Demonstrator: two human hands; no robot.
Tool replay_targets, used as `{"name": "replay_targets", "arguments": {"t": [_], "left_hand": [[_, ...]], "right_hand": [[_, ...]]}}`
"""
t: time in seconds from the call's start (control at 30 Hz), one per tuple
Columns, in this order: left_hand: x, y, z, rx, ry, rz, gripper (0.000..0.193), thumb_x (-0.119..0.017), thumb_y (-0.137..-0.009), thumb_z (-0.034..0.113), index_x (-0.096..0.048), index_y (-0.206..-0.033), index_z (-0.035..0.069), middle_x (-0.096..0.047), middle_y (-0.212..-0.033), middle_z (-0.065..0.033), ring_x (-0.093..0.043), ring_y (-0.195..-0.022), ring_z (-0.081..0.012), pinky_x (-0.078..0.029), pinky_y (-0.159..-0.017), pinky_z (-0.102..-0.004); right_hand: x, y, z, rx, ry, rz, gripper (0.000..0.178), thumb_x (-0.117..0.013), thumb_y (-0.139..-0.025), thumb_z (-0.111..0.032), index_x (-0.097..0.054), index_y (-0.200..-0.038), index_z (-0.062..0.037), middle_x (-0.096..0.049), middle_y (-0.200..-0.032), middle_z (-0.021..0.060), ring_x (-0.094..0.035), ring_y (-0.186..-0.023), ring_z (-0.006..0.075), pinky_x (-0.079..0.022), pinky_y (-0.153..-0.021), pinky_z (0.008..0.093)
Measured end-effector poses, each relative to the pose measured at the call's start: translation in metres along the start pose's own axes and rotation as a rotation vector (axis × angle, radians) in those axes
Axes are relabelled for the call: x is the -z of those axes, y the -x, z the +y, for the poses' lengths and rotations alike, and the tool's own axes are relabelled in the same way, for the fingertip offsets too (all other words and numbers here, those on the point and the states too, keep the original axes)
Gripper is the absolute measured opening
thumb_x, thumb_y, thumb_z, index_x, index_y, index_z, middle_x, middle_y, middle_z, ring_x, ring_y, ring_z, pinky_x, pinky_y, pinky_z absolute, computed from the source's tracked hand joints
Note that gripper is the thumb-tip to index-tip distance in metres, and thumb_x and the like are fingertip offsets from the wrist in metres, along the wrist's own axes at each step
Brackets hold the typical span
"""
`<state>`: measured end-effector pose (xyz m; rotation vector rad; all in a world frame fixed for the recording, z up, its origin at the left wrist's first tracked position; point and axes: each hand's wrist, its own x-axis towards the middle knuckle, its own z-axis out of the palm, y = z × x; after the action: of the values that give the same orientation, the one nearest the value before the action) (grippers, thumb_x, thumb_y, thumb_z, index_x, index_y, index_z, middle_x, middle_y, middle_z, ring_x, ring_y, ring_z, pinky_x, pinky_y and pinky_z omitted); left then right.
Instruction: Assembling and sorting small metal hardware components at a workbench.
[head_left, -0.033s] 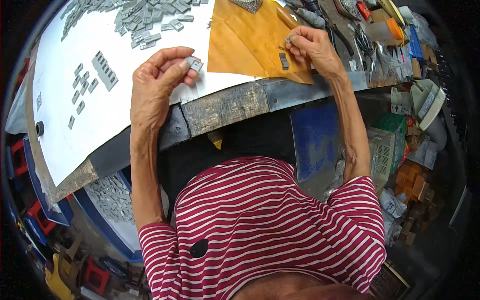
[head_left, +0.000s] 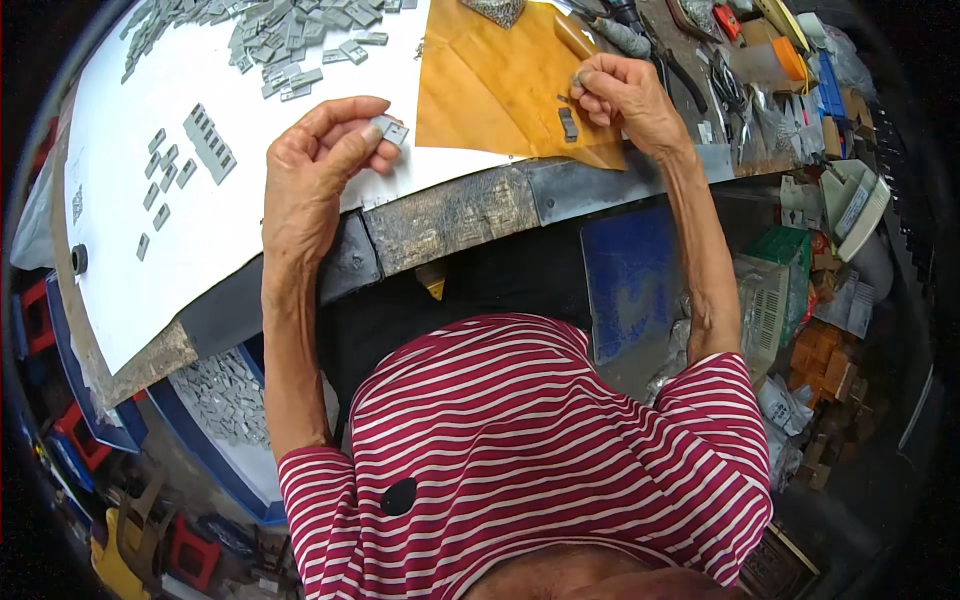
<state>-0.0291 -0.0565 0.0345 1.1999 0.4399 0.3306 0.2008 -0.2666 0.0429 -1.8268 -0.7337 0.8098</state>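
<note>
My left hand (head_left: 325, 160) pinches a small flat grey rectangular piece (head_left: 391, 130) with a cut-out, held just above the white sheet near the table's front edge. Over the orange-brown sheet (head_left: 480, 85), my right hand (head_left: 620, 95) is closed, thumb against fingers, on something tiny that I cannot make out. Just below those fingers, a short stack of dark grey slips (head_left: 569, 124) lies on the orange-brown sheet. Many similar grey pieces are heaped in a pile (head_left: 300, 35) at the back. To the left, a joined row of grey pieces (head_left: 209, 143) lies beside several single ones (head_left: 168, 160).
White sheeting (head_left: 120, 290) covers the left of the table, with a black ring (head_left: 79, 258) at its edge. Pliers (head_left: 685, 80) and clutter line the right back. Below left stands a blue tray (head_left: 200, 450) of grey pieces. A blue panel (head_left: 630, 280) stands beneath the table.
</note>
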Motion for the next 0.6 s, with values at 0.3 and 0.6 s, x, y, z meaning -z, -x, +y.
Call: {"name": "replay_targets", "arguments": {"t": [0.3,0.6], "left_hand": [[-0.003,0.004,0.004,0.001,-0.02,-0.024,0.023,-0.056,-0.08,0.0,-0.056,-0.103,-0.006,-0.064,-0.076,-0.0126,-0.062,-0.065,-0.0127,-0.05,-0.064,-0.0213],[0.004,0.008,-0.001,-0.103,0.008,-0.022,0.022,-0.056,-0.082,0.003,-0.056,-0.101,-0.006,-0.062,-0.073,-0.0103,-0.061,-0.065,-0.0117,-0.05,-0.061,-0.0192]], "right_hand": [[-0.029,-0.005,-0.033,-0.179,-0.451,-0.095,0.009,-0.053,-0.084,-0.008,-0.053,-0.085,0.0007,-0.053,-0.073,0.0033,-0.04,-0.054,0.0027,-0.03,-0.042,0.0149],[-0.091,-0.016,-0.049,-0.153,-0.457,-0.121,0.007,-0.054,-0.083,-0.006,-0.052,-0.082,0.0007,-0.052,-0.07,0.003,-0.036,-0.048,0.0018,-0.025,-0.039,0.0152]]}}
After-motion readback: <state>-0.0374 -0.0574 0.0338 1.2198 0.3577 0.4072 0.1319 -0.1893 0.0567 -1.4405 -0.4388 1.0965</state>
